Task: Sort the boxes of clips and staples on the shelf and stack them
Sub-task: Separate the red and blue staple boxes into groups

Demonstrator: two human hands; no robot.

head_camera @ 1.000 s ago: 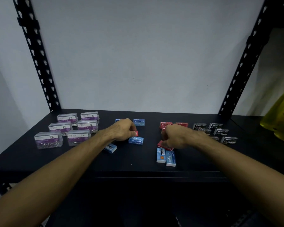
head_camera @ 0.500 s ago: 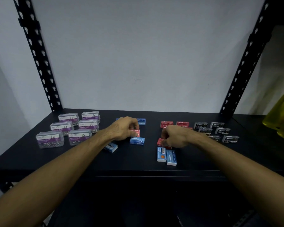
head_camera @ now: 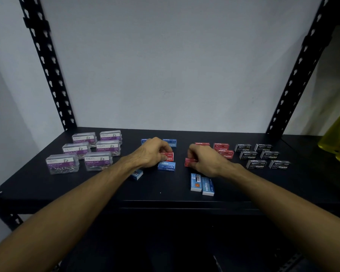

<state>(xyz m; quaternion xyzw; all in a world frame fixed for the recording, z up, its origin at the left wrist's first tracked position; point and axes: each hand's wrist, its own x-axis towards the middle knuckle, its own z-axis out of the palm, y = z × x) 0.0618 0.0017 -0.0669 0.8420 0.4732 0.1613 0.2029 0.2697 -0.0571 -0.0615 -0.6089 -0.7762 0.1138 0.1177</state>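
We reach both bare forearms forward from the lower corners of the view, converging toward the middle. Our left hand (head_camera: 152, 152) lies knuckles up, its fingers curled down and pinching a red staple box (head_camera: 167, 156) at their tips. Our right hand (head_camera: 205, 160) is likewise knuckles up, fingers curled, gripping another red staple box (head_camera: 188, 162) at its left edge.

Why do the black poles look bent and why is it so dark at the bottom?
Head view: the wide-angle lens bows the shelf posts outward near the edges; light falls on the wall and the shelf top, so the space under it sits in shadow; the left hand and right hand look slightly soft, and small print on the paper clip boxes is hard to read.
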